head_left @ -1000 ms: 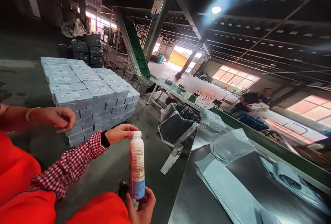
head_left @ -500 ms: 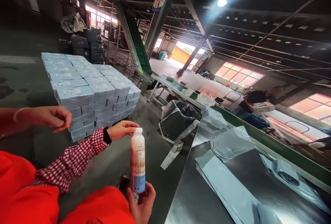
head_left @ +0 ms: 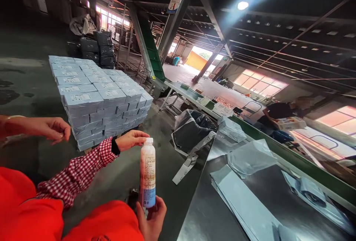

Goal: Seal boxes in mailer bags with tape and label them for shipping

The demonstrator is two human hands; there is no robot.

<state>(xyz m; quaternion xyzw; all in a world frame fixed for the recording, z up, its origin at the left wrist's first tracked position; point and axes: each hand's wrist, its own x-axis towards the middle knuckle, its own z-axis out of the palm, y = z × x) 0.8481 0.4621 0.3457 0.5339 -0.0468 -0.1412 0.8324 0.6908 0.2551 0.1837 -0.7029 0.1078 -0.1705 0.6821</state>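
My right hand (head_left: 152, 220) grips the base of an upright white bottle (head_left: 147, 176) with a pink and blue label, low in the middle of the view. My left hand (head_left: 130, 139), in a red checked sleeve, reaches in from the left. Its curled fingers pinch at the bottle's white cap (head_left: 148, 141). Further left, another person's bare hand (head_left: 51, 128) with a bracelet hovers with loosely bent fingers, holding nothing that I can see.
A pallet of stacked pale blue boxes (head_left: 97, 101) stands on the floor behind my hands. A steel table (head_left: 211, 211) on the right carries grey mailer bags (head_left: 244, 200). A black bag (head_left: 191, 129) hangs at its end. A person (head_left: 280, 111) works beyond the green conveyor (head_left: 294, 159).
The other person's bare hand has drawn back to the left. My hands and the bottle have barely moved.
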